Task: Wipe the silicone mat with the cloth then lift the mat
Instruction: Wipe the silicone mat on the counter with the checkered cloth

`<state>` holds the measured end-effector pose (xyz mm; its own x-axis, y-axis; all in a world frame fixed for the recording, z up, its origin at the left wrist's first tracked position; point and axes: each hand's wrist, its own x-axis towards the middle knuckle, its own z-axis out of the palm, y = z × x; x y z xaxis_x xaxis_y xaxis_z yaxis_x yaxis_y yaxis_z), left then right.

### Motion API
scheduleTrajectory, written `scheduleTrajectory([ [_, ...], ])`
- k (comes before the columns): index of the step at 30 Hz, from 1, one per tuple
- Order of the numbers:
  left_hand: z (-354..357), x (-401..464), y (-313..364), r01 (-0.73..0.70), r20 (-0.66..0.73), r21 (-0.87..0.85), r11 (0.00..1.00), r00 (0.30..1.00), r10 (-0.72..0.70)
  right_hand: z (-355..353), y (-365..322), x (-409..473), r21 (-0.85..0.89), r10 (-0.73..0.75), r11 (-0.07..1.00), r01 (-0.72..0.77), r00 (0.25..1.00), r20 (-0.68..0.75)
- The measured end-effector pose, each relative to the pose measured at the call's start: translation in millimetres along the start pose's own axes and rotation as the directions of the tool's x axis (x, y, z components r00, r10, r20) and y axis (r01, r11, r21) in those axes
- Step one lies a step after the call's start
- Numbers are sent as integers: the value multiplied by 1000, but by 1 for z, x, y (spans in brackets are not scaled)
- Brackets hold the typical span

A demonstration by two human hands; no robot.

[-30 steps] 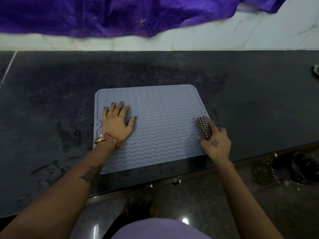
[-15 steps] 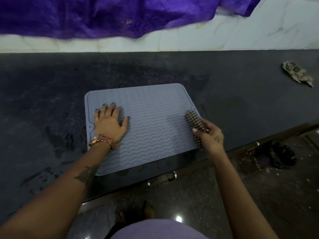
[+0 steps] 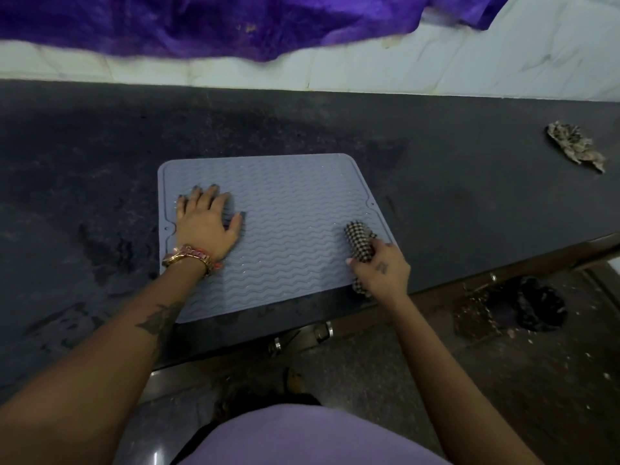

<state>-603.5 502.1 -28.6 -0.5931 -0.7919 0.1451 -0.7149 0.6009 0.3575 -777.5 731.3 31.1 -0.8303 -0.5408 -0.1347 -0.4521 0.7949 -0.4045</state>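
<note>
A grey-blue silicone mat (image 3: 288,229) with wavy ridges lies flat on the dark stone counter (image 3: 453,182). My left hand (image 3: 208,223) presses flat on the mat's left part, fingers spread. My right hand (image 3: 382,270) grips a bunched black-and-white checked cloth (image 3: 359,239) at the mat's right edge, the cloth touching the mat's surface.
A crumpled patterned rag (image 3: 575,144) lies on the counter at the far right. Purple fabric (image 3: 235,25) hangs over the white tiled wall behind. The counter's front edge runs just below the mat; a dark bundle (image 3: 536,307) and debris lie on the floor to the right.
My right hand with the cloth has slid leftward from the mat's right edge onto its surface. My left hand stays pressed on the mat. The camera view has shifted slightly.
</note>
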Motion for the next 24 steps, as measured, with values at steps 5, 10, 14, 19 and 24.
scheduleTrajectory([
  [5, -2, -1, 2, 13, 0, 3, 1000, 1000, -13, 27, -37, -34, 46, -192, 981, 189, 978, 79],
  [10, -1, -2, 0, 8, -12, 9, 1000, 1000, -8, 19, -54, -28, 586, -167, 800, -132, 888, 428],
  [14, 1, -1, 0, 16, -22, 0, 1000, 1000, -16, -12, -28, 1, 749, -100, 580, -321, 885, 456],
  [19, 0, -1, 1, 26, -24, -1, 1000, 999, -26, -45, 31, 56, 643, 144, 711, -285, 954, 263],
  [24, -1, -1, 2, 28, -28, -2, 1000, 999, -28, -34, 51, 70, 273, 105, 953, -132, 988, 113],
])
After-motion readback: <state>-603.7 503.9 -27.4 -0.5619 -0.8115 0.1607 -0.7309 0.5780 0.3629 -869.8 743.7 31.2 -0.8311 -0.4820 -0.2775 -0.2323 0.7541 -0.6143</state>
